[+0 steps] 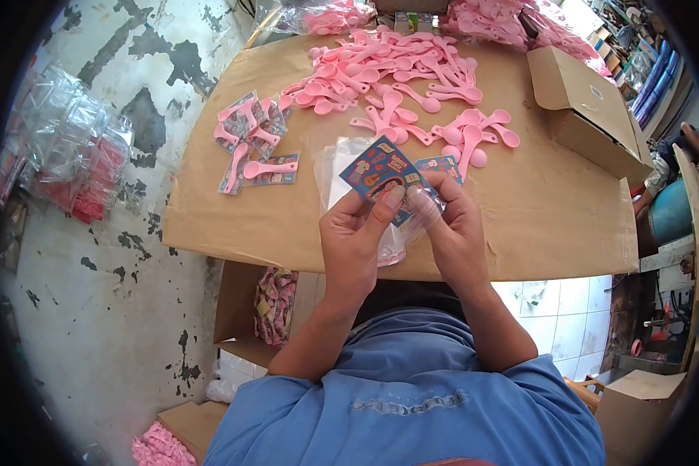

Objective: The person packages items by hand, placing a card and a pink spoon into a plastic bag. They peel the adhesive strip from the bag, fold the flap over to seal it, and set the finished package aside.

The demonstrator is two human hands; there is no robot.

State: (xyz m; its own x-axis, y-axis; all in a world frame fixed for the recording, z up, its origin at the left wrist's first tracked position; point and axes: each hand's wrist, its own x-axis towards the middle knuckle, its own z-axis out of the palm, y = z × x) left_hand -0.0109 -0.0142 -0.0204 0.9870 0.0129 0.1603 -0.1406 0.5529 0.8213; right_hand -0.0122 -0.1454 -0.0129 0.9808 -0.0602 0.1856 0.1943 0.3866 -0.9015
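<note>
A blue printed card [377, 171] is pinched in my left hand [353, 233], thumb on its face. My right hand [457, 225] grips a clear plastic bag [423, 208] at the card's lower right corner, its fingers closed. Beneath both hands lie clear plastic bags [334, 167] on the brown-covered table [287, 225]. Another blue card [440, 165] shows just behind my right fingers. Loose pink spoons [471, 144] lie beyond my right hand, and a large heap of pink spoons [388, 62] is farther back. Packed spoons on blue cards [272, 168] lie to the left.
An open cardboard box [586, 109] stands at the table's right. Bags of pink spoons [493, 23] lie at the back edge. Plastic packs [70, 147] are at the far left. A box with wrapped items [276, 303] sits below the table. Part of another person [660, 167] shows at far right.
</note>
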